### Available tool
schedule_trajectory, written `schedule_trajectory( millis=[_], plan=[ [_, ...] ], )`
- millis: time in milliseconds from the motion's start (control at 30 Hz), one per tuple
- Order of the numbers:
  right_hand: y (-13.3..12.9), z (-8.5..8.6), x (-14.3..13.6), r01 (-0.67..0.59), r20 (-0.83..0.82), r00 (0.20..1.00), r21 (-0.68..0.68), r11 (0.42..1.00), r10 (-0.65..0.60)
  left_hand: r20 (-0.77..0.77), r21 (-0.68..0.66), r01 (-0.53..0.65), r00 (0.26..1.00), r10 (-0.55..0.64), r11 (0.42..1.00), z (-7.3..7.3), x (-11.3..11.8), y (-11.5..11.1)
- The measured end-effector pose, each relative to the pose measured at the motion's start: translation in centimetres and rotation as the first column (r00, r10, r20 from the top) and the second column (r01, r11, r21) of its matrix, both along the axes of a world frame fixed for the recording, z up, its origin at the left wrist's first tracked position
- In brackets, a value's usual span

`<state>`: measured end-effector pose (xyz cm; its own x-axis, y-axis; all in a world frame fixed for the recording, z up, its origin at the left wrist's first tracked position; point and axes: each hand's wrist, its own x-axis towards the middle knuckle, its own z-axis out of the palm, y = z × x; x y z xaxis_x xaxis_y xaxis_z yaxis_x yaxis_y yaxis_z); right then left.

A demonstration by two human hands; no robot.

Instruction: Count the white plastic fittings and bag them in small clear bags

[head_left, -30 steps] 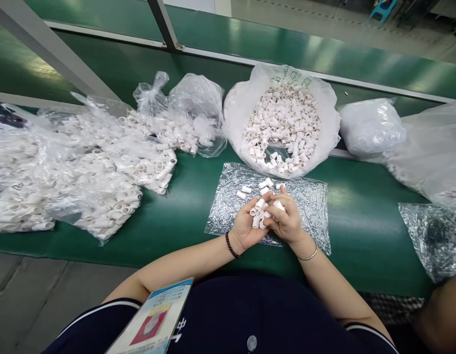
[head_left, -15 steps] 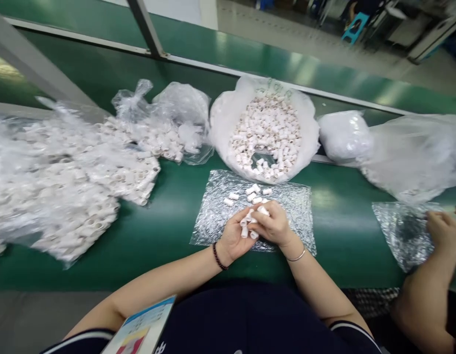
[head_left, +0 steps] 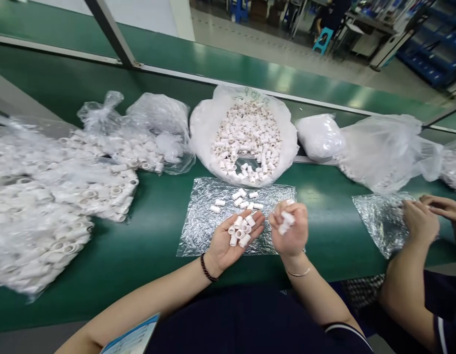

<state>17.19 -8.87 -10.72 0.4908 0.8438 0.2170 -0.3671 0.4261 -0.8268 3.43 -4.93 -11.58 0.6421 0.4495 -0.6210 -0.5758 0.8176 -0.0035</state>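
Note:
My left hand lies palm up over a clear crinkled plastic bag, cradling a small pile of white pipe couplings. Just to its right, my right hand is raised with the palm turned up and fingers curled over a few more white couplings, somewhat blurred. Several loose couplings lie on the flat bag beyond my left fingers. Behind it stands a rolled-open white bag full of the same short tubes, with a bare hollow at its near side.
Clear bags of couplings cover the left of the green table. A packed white bag and a larger translucent bag stand at the back right. Another person's hands hold a crinkled bag at the right.
My hands have moved apart, the right one going rightward with a few couplings. The left palm has opened flatter, showing its pile. The whole view has shifted slightly to the right.

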Motion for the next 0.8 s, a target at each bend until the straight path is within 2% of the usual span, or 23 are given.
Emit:
schedule_trajectory(
  millis=[33, 67, 100, 167, 233, 300, 533, 800],
  plan=[
    [-0.4, 0.4, 0.5, -0.108, -0.236, 0.968, -0.066, 0.992, 0.089, 0.002, -0.001, 0.007, 1.000, -0.007, 1.000, 0.0, 0.0, -0.1],
    [-0.7, 0.7, 1.1, -0.200, -0.422, 0.896, -0.101, 0.975, 0.140, 0.005, -0.002, 0.016, 1.000, -0.016, 1.000, 0.0, -0.1, -0.3],
    [-1.0, 0.7, 1.5, -0.252, -0.556, 0.819, -0.124, 0.960, 0.143, 0.012, -0.003, 0.025, 1.000, -0.025, 1.000, 0.0, -0.1, -0.4],
    [-1.4, 0.2, 2.1, -0.233, -0.690, 0.722, -0.170, 0.958, 0.053, 0.027, -0.003, 0.041, 0.999, -0.041, 0.999, -0.2, -0.2, -0.7],
    [-1.6, -0.7, 2.0, -0.148, -0.703, 0.709, -0.234, 0.961, -0.062, 0.038, 0.001, 0.061, 0.997, -0.060, 0.998, -0.4, -0.2, -0.9],
    [-1.7, -1.6, 1.7, -0.090, -0.669, 0.735, -0.264, 0.960, -0.115, 0.042, 0.006, 0.078, 0.996, -0.078, 0.997, -0.6, -0.2, -1.0],
    [-1.5, -2.6, 1.7, -0.063, -0.582, 0.810, -0.211, 0.976, -0.073, 0.076, 0.037, 0.110, 0.991, -0.112, 0.993, -1.8, 0.0, -1.5],
    [-1.7, -3.1, 2.3, -0.058, -0.546, 0.836, -0.181, 0.982, -0.051, 0.109, 0.057, 0.160, 0.980, -0.165, 0.986, -2.6, 0.0, -1.9]
  ],
)
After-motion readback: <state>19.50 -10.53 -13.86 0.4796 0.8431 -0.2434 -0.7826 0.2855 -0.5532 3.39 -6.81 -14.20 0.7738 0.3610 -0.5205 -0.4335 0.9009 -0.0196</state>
